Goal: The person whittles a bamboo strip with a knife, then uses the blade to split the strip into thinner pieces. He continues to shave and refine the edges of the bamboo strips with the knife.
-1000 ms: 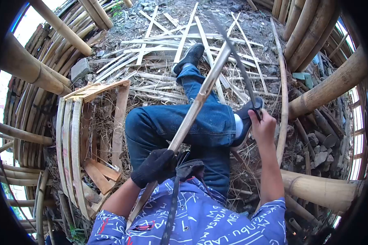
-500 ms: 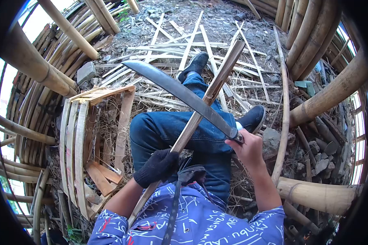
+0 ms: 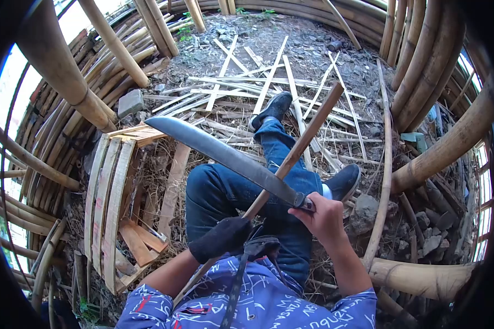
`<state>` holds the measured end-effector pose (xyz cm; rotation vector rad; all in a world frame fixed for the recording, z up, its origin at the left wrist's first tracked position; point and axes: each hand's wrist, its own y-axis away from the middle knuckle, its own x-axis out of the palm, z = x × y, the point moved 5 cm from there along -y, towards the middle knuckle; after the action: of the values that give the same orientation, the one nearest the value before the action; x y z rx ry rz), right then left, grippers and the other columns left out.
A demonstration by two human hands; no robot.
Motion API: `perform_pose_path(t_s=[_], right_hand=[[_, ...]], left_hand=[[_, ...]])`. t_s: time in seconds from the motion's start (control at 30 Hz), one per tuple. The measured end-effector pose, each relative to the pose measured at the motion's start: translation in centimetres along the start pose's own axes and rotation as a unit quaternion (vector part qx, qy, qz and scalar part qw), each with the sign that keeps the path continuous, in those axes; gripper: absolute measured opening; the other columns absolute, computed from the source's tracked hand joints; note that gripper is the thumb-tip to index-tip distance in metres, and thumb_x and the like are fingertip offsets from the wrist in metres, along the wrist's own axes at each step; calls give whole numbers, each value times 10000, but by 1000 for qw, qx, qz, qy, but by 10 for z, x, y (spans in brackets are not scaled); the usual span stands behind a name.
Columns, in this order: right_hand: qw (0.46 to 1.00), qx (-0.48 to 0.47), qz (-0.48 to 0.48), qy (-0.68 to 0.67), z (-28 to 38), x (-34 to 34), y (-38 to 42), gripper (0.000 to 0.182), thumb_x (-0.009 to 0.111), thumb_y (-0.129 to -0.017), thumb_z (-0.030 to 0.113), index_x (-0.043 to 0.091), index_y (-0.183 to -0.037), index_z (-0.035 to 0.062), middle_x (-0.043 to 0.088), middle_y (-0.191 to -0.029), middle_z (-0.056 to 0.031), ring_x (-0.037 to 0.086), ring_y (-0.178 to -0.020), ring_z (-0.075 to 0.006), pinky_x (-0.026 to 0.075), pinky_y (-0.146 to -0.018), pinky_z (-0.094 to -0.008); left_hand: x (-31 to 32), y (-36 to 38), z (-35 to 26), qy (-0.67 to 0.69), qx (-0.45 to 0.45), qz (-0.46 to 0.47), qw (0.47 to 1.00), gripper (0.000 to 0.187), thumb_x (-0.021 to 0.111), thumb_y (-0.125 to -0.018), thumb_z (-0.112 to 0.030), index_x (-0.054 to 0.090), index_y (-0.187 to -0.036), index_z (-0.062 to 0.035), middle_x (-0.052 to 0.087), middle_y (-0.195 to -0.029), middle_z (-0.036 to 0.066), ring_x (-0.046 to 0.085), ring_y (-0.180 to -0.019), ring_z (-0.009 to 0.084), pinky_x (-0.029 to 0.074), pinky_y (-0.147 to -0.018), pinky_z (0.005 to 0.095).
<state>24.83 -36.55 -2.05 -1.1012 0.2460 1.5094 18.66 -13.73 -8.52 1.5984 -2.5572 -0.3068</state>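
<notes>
My left hand (image 3: 220, 239), in a black glove, is wrapped round a long wooden stick (image 3: 307, 140). The stick slants from beside my waist up past my knees to the right, its far end in the air. In my right hand (image 3: 323, 218) is the handle of a machete (image 3: 219, 153), thumb along its near side. The broad curved blade points to the upper left and crosses over the stick, a little beyond my gloved fist. Below both lie my legs in jeans, bent on the ground.
A slatted wooden crate (image 3: 111, 203) stands at my left with wood pieces inside. Pale split strips (image 3: 230, 88) litter the ground ahead. Thick bamboo poles (image 3: 447, 159) rise on both sides, with a concrete block (image 3: 130, 102) at the left and broken stones (image 3: 366, 213) at the right.
The machete and my right hand have come lower and slightly left, toward me along the stick. The stick shows a narrower, smoother face. The whole view has shifted a little.
</notes>
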Motion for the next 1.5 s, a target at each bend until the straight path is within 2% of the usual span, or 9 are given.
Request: perform_pose_path(t_s=[0.23,0.3,0.43,0.7,0.9,1.13,1.27,1.33,1.5], right_hand=[[1000,-21,1,13,6,0,-4,519,771,-727,518,512,-648,75,497,-526,-72,563,-482,-298,422,-436,-364],[999,-30,-3,21,8,0,-5,520,774,-724,514,507,-649,74,495,-527,-75,562,-482,-302,420,-436,-366],[999,-27,7,16,11,0,-8,522,775,-723,512,503,-650,73,505,-537,-79,563,-484,-307,420,-438,-368],[997,-70,-14,38,9,-3,-13,484,802,-704,476,568,-687,53,516,-534,-89,562,-479,-290,416,-451,-362],[985,80,-104,111,-59,-21,-37,442,770,-784,427,578,-700,37,582,-557,-101,595,-483,-285,438,-463,-368],[998,-43,16,49,-13,-5,-12,446,793,-739,456,600,-719,54,582,-560,-113,602,-499,-312,448,-474,-386],[991,96,-48,84,-73,-7,-25,517,734,-762,545,581,-686,57,594,-572,-137,616,-551,-359,484,-502,-427],[985,133,-94,58,-89,-6,-24,501,731,-779,522,589,-686,51,593,-571,-144,621,-574,-373,490,-516,-430],[994,92,-28,-44,-48,-6,0,528,737,-752,554,565,-673,61,586,-572,-123,629,-575,-341,490,-521,-412]], left_hand=[[8,7,-4,-19,34,-63,997,450,462,-990,-479,545,-817,-72,470,-669,-52,408,-559,49,333,-495,217],[9,8,-5,112,-98,-53,987,452,459,-993,-479,554,-823,-70,474,-667,-50,407,-558,50,327,-494,217],[10,10,-14,100,-97,-84,987,448,455,-997,-469,567,-834,-67,486,-674,-44,409,-563,47,323,-495,211],[7,12,-26,-156,62,-112,979,461,378,-1029,-409,574,-895,-14,551,-732,35,526,-696,131,450,-659,326],[8,21,-17,-109,-53,-113,986,429,375,-1027,-361,565,-902,3,566,-736,62,539,-706,143,452,-664,331],[7,7,-33,-209,25,-107,972,401,382,-1024,-341,570,-907,-7,558,-726,76,527,-681,151,444,-660,317],[7,17,-37,-248,41,-121,960,384,411,-1017,-355,554,-896,-19,525,-656,86,504,-624,162,405,-578,353],[12,19,-30,-306,19,-52,950,278,632,-771,-28,498,-1013,-1,533,-815,171,591,-691,376,485,-569,427],[5,6,-24,-319,88,-91,939,114,526,-904,-49,497,-1008,-12,533,-760,148,586,-656,349,477,-543,420]])
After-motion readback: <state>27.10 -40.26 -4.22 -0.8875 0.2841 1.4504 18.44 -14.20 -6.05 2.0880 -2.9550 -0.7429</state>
